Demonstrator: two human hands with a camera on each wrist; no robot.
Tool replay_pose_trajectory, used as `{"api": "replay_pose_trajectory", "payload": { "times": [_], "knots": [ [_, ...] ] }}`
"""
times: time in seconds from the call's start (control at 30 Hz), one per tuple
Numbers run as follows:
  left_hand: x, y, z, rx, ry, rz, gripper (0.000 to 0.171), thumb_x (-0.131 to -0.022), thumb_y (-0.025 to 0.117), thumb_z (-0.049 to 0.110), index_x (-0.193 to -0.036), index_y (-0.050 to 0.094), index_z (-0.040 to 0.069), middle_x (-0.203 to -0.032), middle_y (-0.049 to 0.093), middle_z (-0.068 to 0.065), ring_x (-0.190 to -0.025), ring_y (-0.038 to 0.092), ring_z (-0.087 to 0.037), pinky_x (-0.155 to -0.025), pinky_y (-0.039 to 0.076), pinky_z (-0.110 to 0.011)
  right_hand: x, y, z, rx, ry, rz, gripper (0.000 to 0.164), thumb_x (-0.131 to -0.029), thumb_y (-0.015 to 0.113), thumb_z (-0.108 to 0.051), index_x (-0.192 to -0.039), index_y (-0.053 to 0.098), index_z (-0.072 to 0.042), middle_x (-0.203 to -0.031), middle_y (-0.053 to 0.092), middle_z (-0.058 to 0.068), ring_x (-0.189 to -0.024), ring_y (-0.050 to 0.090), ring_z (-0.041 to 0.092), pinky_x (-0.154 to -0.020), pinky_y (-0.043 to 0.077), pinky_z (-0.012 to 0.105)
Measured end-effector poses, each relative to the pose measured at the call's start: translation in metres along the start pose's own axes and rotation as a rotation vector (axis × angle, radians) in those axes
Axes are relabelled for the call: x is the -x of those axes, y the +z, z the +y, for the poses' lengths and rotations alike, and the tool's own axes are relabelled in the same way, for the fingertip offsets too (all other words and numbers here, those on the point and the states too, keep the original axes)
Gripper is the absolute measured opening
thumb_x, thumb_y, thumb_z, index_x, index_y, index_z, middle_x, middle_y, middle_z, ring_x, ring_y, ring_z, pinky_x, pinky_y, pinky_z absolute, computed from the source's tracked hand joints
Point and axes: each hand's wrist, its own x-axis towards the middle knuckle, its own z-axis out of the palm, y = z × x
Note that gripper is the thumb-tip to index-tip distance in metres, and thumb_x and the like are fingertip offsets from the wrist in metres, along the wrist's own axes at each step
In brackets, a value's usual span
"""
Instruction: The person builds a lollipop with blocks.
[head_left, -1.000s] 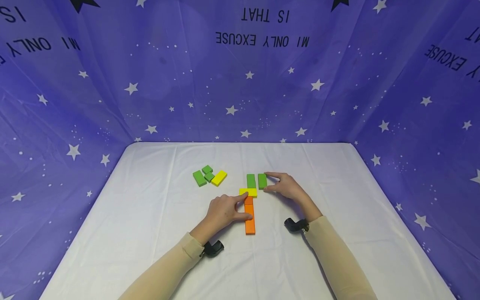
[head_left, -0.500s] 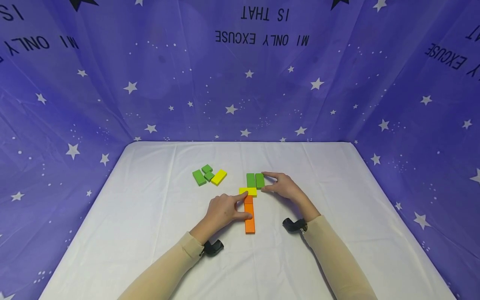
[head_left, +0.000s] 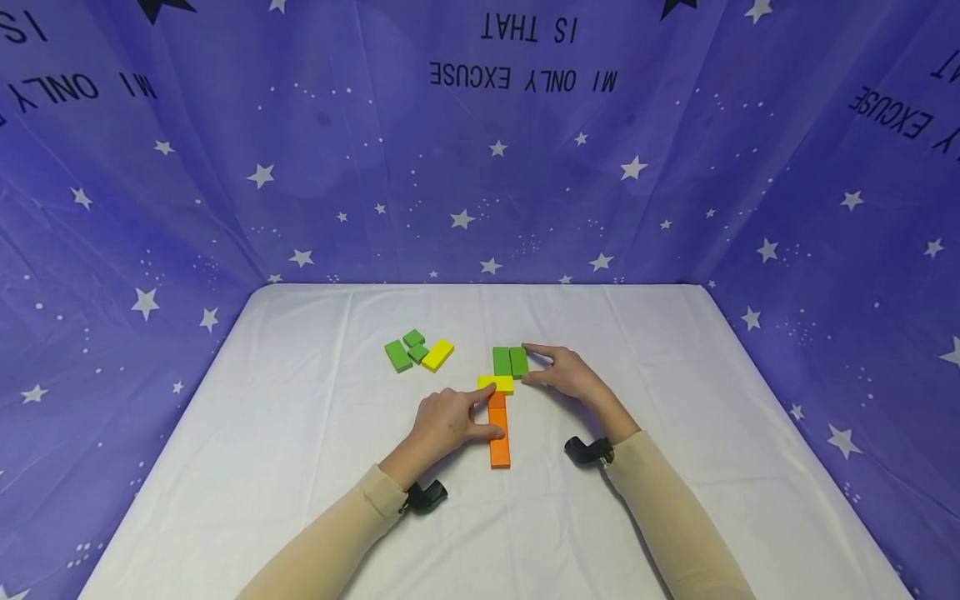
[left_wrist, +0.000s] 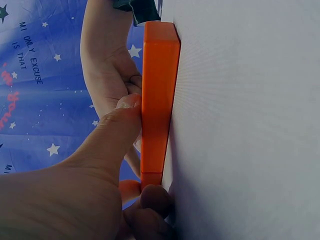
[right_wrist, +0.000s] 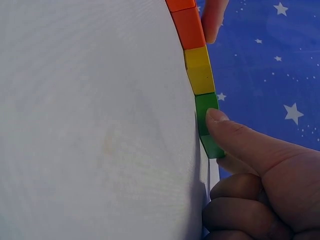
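Flat blocks form a line on the white cloth in the head view: a long orange block (head_left: 499, 452), a short orange block (head_left: 497, 401), then a yellow block (head_left: 506, 384) set crosswise. Beyond the yellow one, two green blocks lie side by side, a left green block (head_left: 501, 361) and a right green block (head_left: 519, 362). My right hand (head_left: 572, 372) pinches the right green block between thumb and index finger at its two ends. My left hand (head_left: 444, 419) rests its index fingertip on the yellow block and its thumb (left_wrist: 131, 104) on the long orange block.
Left of the line lie loose blocks: a larger green block (head_left: 398, 356), two small green ones and a yellow block (head_left: 438, 355). A purple starry curtain (head_left: 480, 183) surrounds the back and sides of the white-covered table (head_left: 300, 367).
My right hand has slid the right green block leftward, from a visible gap to right beside the other green block. My left hand has stayed in place.
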Motion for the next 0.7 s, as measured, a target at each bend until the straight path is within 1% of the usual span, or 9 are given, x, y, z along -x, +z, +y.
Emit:
{"api": "replay_pose_trajectory", "payload": {
  "times": [0.23,0.43,0.47,0.63,0.7],
  "knots": [
    [-0.0003,0.0004,-0.0004,-0.001,0.005,0.012,0.082,-0.078,0.084,0.068,-0.148,0.064,0.03,-0.058,0.052,0.01,-0.051,0.044,-0.013,-0.052,0.03,-0.027,-0.0018,0.0009,0.0013,0.001,-0.016,0.001,0.076,-0.089,0.084,-0.04,-0.157,0.054,-0.027,-0.165,0.047,0.018,-0.136,0.053,0.034,-0.119,0.041,0.059],
    [0.0002,0.0004,-0.0003,-0.001,0.002,0.013,0.082,-0.078,0.084,0.068,-0.148,0.064,0.03,-0.058,0.051,0.009,-0.051,0.042,-0.013,-0.052,0.029,-0.027,-0.004,0.0025,0.003,0.004,-0.012,0.002,0.076,-0.089,0.084,-0.039,-0.157,0.054,-0.026,-0.165,0.046,0.018,-0.143,0.052,0.037,-0.119,0.041,0.06],
    [0.0002,0.0003,-0.0003,0.0,0.001,0.012,0.082,-0.078,0.084,0.067,-0.148,0.064,0.03,-0.058,0.051,0.009,-0.051,0.042,-0.014,-0.052,0.028,-0.027,-0.0039,0.0026,0.0029,0.007,-0.011,0.002,0.076,-0.089,0.084,-0.04,-0.157,0.054,-0.027,-0.165,0.046,0.018,-0.141,0.053,0.036,-0.118,0.041,0.059],
    [-0.0001,0.0001,0.0,0.004,0.001,0.006,0.082,-0.078,0.084,0.067,-0.148,0.064,0.03,-0.058,0.05,0.008,-0.05,0.041,-0.014,-0.053,0.027,-0.027,-0.0037,0.0026,0.0028,0.025,-0.008,0.002,0.076,-0.089,0.083,-0.041,-0.158,0.054,-0.028,-0.164,0.048,0.018,-0.122,0.056,0.032,-0.11,0.046,0.054],
    [-0.0003,-0.0001,0.0001,0.004,0.0,0.006,0.082,-0.078,0.084,0.067,-0.148,0.064,0.03,-0.058,0.05,0.008,-0.05,0.041,-0.014,-0.053,0.027,-0.027,-0.0036,0.0024,0.0026,0.029,-0.009,0.003,0.076,-0.089,0.083,-0.041,-0.158,0.053,-0.027,-0.164,0.048,0.018,-0.122,0.056,0.032,-0.11,0.046,0.054]
  ]
}}
